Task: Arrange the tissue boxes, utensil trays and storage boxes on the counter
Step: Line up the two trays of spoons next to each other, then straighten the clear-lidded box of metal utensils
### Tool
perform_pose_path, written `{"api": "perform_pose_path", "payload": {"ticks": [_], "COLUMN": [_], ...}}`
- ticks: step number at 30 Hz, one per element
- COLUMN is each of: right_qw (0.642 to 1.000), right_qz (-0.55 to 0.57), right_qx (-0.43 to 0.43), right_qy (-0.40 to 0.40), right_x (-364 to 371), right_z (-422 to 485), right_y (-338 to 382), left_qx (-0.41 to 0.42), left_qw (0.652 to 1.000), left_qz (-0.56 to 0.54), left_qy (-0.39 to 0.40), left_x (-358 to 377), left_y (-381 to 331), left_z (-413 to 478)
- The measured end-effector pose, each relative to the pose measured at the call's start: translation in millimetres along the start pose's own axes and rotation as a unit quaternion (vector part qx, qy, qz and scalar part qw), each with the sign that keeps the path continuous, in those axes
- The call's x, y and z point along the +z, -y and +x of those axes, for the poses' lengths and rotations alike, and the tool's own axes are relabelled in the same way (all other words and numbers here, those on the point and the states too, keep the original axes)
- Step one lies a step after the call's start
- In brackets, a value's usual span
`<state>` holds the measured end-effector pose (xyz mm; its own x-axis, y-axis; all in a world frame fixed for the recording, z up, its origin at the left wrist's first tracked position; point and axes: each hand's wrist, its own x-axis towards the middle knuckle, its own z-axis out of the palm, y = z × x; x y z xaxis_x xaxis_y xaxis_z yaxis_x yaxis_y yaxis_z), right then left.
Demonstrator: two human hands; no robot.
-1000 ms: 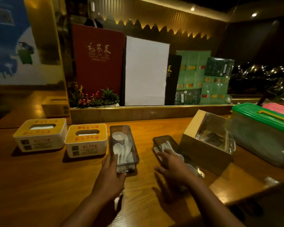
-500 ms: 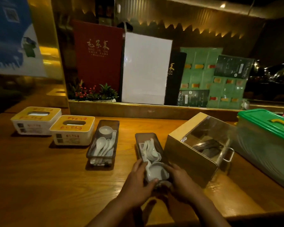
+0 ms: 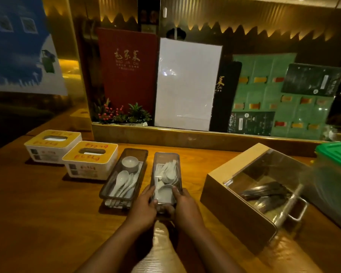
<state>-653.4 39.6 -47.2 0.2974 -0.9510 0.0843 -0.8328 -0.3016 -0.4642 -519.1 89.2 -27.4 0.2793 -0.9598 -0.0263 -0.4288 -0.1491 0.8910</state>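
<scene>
Both hands, left hand and right hand, are grasping the second utensil tray in their grip, lining it beside the first tray and two tissue boxes, while the wooden storage box and green-lidded box are sitting askew at right, seemingly awaiting arranging.

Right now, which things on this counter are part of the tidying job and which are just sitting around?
Job:
two tissue boxes
left utensil tray
held utensil tray, left hand, right hand
wooden box
green-lidded box

Just there:
menus
plants
</scene>
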Motion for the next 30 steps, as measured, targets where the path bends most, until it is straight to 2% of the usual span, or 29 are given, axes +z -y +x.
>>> {"api": "perform_pose_path", "payload": {"ticks": [3,7,10,12,15,18,21,22,26,30], "right_qw": [1.000,0.999,0.996,0.993,0.997,0.994,0.973,0.967,0.958,0.961], "right_qz": [-0.008,-0.036,-0.035,-0.024,-0.008,0.056,0.053,0.046,0.057,0.111], "right_qx": [-0.002,-0.012,-0.031,-0.067,-0.080,-0.029,0.030,0.058,0.163,0.184], "right_qy": [-0.009,0.019,0.073,0.096,0.015,-0.090,-0.221,-0.243,-0.228,-0.176], "right_x": [0.5,-9.5,-31.3,-54.8,-104.2,-155.3,-197.5,-207.4,-230.8,-237.5], "right_z": [5.9,12.3,10.1,5.5,0.8,-5.9,-18.7,-20.7,-24.7,-17.9], "right_y": [0.9,4.2,4.1,-1.1,-22.2,-63.1,-114.0,-136.5,-223.2,-286.7], "left_qx": [0.000,0.000,0.007,0.038,0.124,0.199,0.212,0.203,0.157,0.082], "left_qw": [1.000,1.000,0.999,0.994,0.975,0.972,0.972,0.972,0.970,0.972], "left_qz": [-0.003,-0.009,0.032,0.095,0.155,0.121,0.085,0.078,0.109,0.152], "left_qy": [-0.001,0.002,-0.010,-0.046,-0.097,-0.037,0.058,0.087,0.150,0.157], "left_x": [-1.6,-3.9,-2.1,-0.1,11.5,40.5,83.2,97.0,144.6,188.6], "left_y": [-0.7,-2.9,-2.2,-3.2,-22.3,-58.7,-85.1,-93.1,-121.5,-147.7], "left_z": [7.2,10.8,12.5,13.8,11.7,-4.2,-26.7,-34.1,-52.3,-58.9]}}
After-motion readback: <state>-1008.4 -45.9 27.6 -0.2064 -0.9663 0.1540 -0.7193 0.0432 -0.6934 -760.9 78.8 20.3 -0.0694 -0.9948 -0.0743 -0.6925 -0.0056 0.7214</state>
